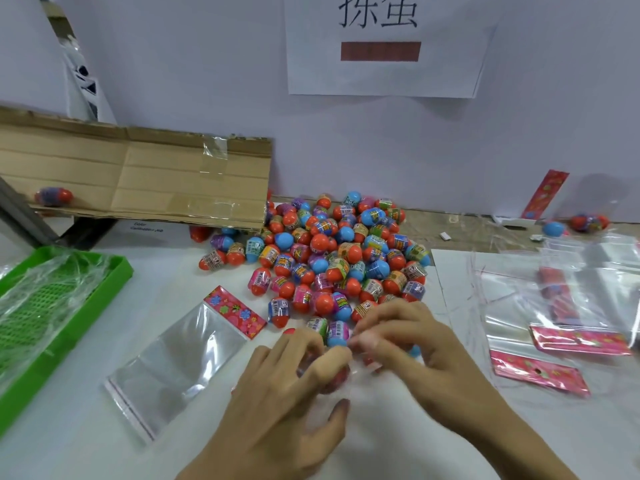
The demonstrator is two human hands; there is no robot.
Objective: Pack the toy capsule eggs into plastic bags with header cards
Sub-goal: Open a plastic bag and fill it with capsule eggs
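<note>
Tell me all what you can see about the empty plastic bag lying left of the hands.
The empty plastic bag is clear, glossy film lying flat on the white table, set diagonally. Its far end carries a red header card printed with coloured flowers. The near end is an open flap with a thin reddish strip along the edge. Nothing is inside it. It lies between the green tray and the left hand, touching neither.

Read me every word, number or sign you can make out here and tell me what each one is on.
"拣蛋", cut off at the top: white paper sign on the wall.
"Color Calibration", roughly, faint: table under the cardboard chute.
"6": label of one capsule egg at the pile's left edge.
Other egg labels and header cards: too blurred to read.
</note>
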